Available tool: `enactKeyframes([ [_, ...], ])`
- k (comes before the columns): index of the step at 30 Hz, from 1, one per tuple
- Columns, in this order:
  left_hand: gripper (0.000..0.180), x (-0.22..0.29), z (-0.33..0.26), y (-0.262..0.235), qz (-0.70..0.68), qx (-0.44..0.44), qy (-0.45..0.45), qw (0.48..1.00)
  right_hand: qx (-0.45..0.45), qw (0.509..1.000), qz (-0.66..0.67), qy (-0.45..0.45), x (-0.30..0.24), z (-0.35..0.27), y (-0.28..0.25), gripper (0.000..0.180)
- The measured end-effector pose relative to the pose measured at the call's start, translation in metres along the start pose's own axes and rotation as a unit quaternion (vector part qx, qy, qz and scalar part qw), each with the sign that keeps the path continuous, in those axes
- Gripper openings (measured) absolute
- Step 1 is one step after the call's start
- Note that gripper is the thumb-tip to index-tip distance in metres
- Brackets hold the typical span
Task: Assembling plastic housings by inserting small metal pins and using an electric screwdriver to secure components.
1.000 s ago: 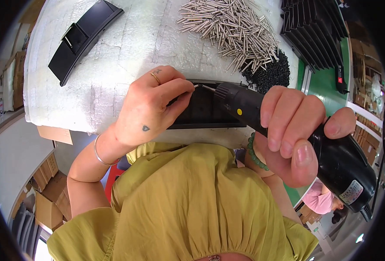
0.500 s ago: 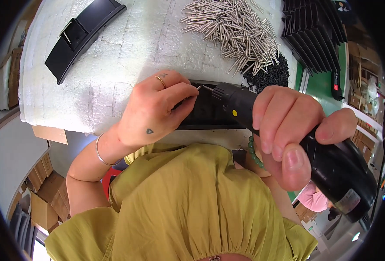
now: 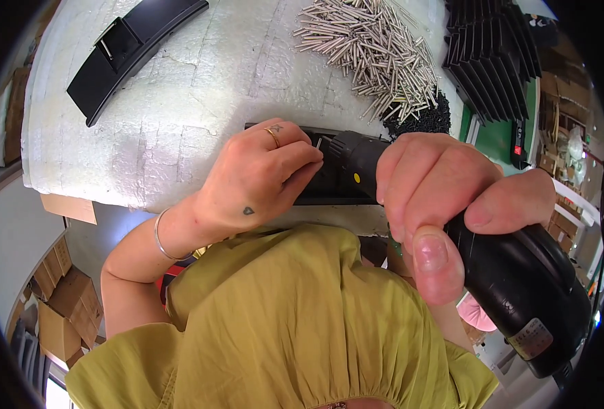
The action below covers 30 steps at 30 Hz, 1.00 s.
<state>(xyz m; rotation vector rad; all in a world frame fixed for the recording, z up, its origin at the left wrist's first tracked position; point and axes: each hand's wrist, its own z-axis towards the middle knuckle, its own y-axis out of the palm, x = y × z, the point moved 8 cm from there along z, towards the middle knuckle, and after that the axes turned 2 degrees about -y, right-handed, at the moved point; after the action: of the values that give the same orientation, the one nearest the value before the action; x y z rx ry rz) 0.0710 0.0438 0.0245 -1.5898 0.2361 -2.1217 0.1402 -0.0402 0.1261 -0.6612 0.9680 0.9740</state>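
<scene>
My right hand (image 3: 452,198) is wrapped round a black electric screwdriver (image 3: 520,293). Its ribbed nose points left over a long black plastic part (image 3: 336,200) lying at the near edge of the padded table. Over the same part, my left hand (image 3: 261,170) has its fingers pinched together. A thin silver pin (image 3: 318,144) shows right by those fingertips, close to the screwdriver's nose. What the fingertips grip is hidden, and so is the tip of the screwdriver. Both hands cover much of the part.
A heap of silver pins (image 3: 384,58) lies beyond my hands, beside a pile of small black screws (image 3: 425,119). Stacked black parts (image 3: 489,68) stand at the far right. Another curved black part (image 3: 131,54) with a pin in its recess lies far left.
My left hand has shifted slightly right along the black part. The screwdriver has swung a little, its rear end lower and nearer to me. The silver pin now stands more upright.
</scene>
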Motion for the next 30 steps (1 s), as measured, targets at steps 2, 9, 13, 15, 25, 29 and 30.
enactKeyframes([
  [2,0.012,0.001,0.000,0.002,0.000,-0.007,0.007,1.000,0.003,1.000,0.003,-0.007,0.001,-0.001,0.001,0.034],
  [9,0.023,0.011,0.000,0.007,0.050,-0.054,0.020,0.997,0.060,0.997,0.043,-0.007,-0.008,-0.011,-0.021,0.033],
  [13,0.055,0.027,0.007,0.004,0.148,-0.050,0.039,0.987,0.127,0.986,0.043,-0.103,-0.037,-0.027,-0.067,0.037],
  [15,0.068,0.026,0.010,0.015,0.201,-0.093,0.015,0.975,0.152,0.984,0.003,-0.091,-0.037,-0.034,-0.075,0.033],
  [25,0.077,0.025,-0.003,0.035,0.195,-0.216,0.032,0.956,0.358,0.930,0.021,-0.084,0.007,-0.063,-0.101,0.037],
  [29,0.071,0.026,0.017,0.034,0.166,-0.197,0.048,0.965,0.326,0.940,0.058,-0.081,0.008,-0.060,-0.098,0.036],
  [30,0.062,0.024,0.024,0.029,0.125,-0.153,0.044,0.979,0.322,0.941,0.061,-0.089,0.001,-0.060,-0.095,0.036],
])
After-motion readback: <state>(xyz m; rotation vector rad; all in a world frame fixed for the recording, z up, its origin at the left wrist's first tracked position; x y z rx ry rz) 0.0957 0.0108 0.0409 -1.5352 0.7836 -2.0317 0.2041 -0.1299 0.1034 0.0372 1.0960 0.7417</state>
